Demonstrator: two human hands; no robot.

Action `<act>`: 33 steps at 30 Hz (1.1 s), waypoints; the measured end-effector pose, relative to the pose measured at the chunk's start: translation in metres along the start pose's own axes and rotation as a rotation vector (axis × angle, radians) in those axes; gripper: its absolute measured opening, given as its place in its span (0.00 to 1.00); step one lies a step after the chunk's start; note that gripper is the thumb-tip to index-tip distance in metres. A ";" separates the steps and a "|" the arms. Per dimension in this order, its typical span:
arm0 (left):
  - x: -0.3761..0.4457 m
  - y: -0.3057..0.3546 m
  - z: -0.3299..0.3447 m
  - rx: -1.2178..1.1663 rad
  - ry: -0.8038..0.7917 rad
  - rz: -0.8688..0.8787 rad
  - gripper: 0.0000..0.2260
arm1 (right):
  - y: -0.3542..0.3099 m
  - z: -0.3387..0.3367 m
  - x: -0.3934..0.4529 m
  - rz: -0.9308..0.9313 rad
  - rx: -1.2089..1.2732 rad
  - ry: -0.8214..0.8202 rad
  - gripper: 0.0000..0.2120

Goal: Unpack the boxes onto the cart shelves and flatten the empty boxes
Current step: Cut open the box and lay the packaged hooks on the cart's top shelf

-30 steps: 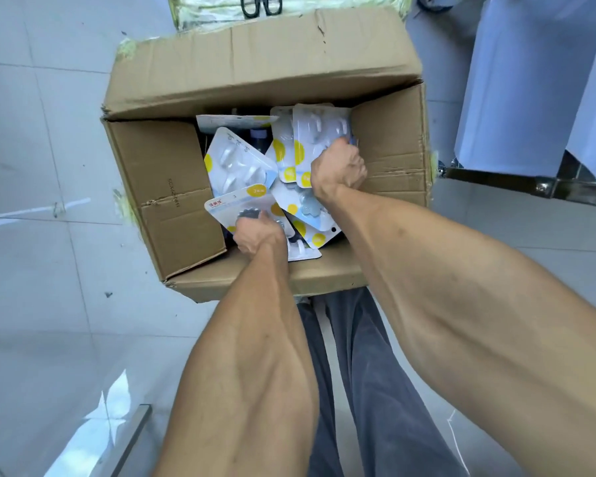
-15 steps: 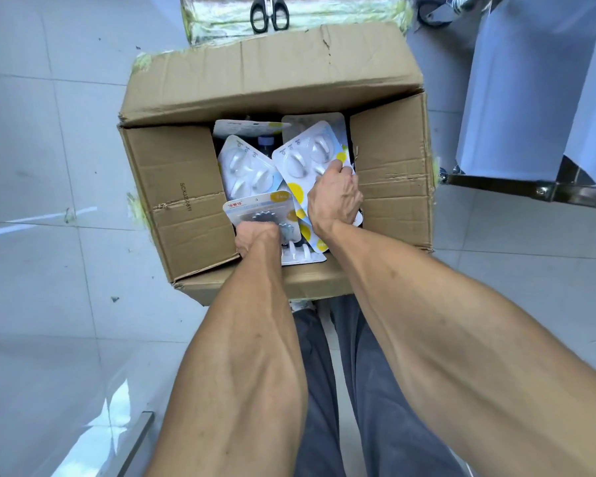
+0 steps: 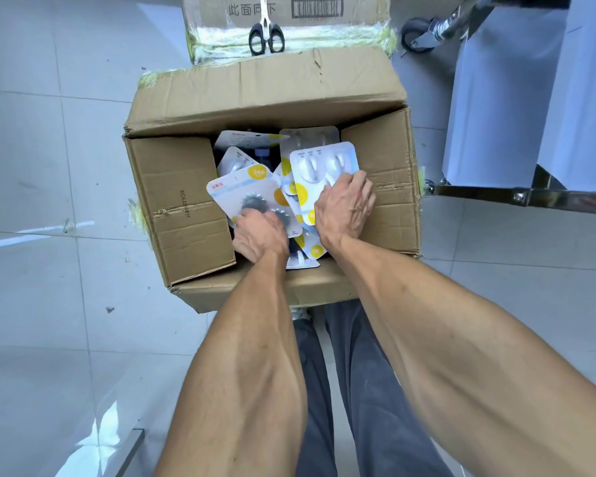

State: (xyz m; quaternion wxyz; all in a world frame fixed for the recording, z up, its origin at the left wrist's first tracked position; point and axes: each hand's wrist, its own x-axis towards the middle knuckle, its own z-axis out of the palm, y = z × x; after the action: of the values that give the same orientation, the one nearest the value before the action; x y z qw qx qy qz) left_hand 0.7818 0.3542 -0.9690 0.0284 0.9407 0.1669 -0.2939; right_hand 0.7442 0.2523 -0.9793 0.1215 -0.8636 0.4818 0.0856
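A person reaches into an open cardboard box (image 3: 172, 215) on the tiled floor (image 3: 42, 166). The left hand (image 3: 260, 237) grasps a blister pack (image 3: 245, 197) at 9 o'clock; the right hand (image 3: 344, 210) grasps another pack (image 3: 319, 166) at 3 o'clock. Scissors (image 3: 266, 36) lie at 12 o'clock.

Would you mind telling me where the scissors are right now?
In the head view the scissors lie at top centre on the taped box, just beyond the open box.
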 end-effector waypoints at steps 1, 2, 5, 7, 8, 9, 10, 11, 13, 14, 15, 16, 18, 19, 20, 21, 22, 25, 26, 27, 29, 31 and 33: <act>0.002 0.006 -0.005 0.018 0.042 0.045 0.14 | 0.002 -0.002 -0.001 0.011 0.006 -0.001 0.08; 0.005 0.011 -0.009 0.031 0.073 0.082 0.14 | 0.004 -0.004 -0.002 0.015 0.008 -0.002 0.08; 0.015 0.030 -0.026 0.093 0.117 0.192 0.15 | 0.007 -0.012 -0.001 0.041 0.014 -0.007 0.08; 0.019 0.041 -0.036 0.135 0.110 0.261 0.16 | 0.005 -0.019 0.000 0.070 0.024 -0.018 0.09; 0.019 0.046 -0.042 0.163 0.104 0.292 0.16 | 0.004 -0.024 0.001 0.083 0.028 -0.021 0.10; 0.019 0.050 -0.048 0.196 0.100 0.316 0.16 | 0.002 -0.029 0.003 0.098 0.035 -0.025 0.10; 0.017 0.054 -0.054 0.223 0.100 0.333 0.16 | 0.000 -0.036 0.006 0.110 0.045 -0.026 0.10; 0.012 0.057 -0.063 0.242 0.096 0.347 0.16 | -0.003 -0.045 0.007 0.120 0.056 -0.024 0.10; -0.002 0.061 -0.083 0.282 0.079 0.383 0.14 | -0.007 -0.069 0.007 0.127 0.078 -0.005 0.09; -0.009 0.063 -0.096 0.296 0.068 0.400 0.14 | -0.009 -0.084 0.007 0.129 0.097 0.015 0.08; -0.016 0.065 -0.109 0.296 0.056 0.412 0.13 | -0.011 -0.098 0.007 0.133 0.115 0.037 0.08; -0.025 0.069 -0.129 0.283 0.046 0.423 0.13 | -0.015 -0.119 0.008 0.134 0.138 0.064 0.08; -0.046 0.076 -0.177 0.273 0.031 0.444 0.14 | -0.021 -0.168 0.007 0.135 0.167 0.095 0.09; -0.059 0.081 -0.206 0.256 0.054 0.458 0.13 | -0.026 -0.197 0.008 0.144 0.189 0.112 0.09; -0.072 0.086 -0.232 0.236 0.081 0.471 0.13 | -0.030 -0.223 0.007 0.155 0.212 0.123 0.09; -0.089 0.095 -0.265 0.202 0.122 0.493 0.13 | -0.036 -0.260 0.007 0.163 0.249 0.149 0.09; -0.109 0.104 -0.297 0.166 0.153 0.516 0.13 | -0.042 -0.296 0.006 0.157 0.278 0.175 0.09; -0.174 0.131 -0.382 0.048 0.197 0.567 0.13 | -0.047 -0.408 -0.002 0.167 0.331 0.233 0.10; -0.198 0.139 -0.406 0.031 0.196 0.584 0.13 | -0.043 -0.444 -0.008 0.196 0.354 0.242 0.10; -0.220 0.147 -0.428 0.011 0.203 0.599 0.14 | -0.038 -0.475 -0.011 0.209 0.376 0.257 0.10; -0.267 0.168 -0.468 -0.008 0.229 0.654 0.13 | -0.023 -0.531 -0.012 0.226 0.408 0.291 0.11; -0.311 0.191 -0.491 -0.015 0.257 0.740 0.11 | -0.001 -0.575 -0.007 0.260 0.422 0.308 0.12; -0.357 0.214 -0.498 -0.012 0.267 0.829 0.08 | 0.032 -0.613 0.000 0.311 0.416 0.313 0.13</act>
State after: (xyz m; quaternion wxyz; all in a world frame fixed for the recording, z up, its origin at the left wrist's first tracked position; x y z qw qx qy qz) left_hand 0.8478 0.1214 -0.3669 0.1276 0.9578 -0.2210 -0.1324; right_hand 0.7355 0.0568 -0.3976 0.2053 -0.7389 0.6282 -0.1314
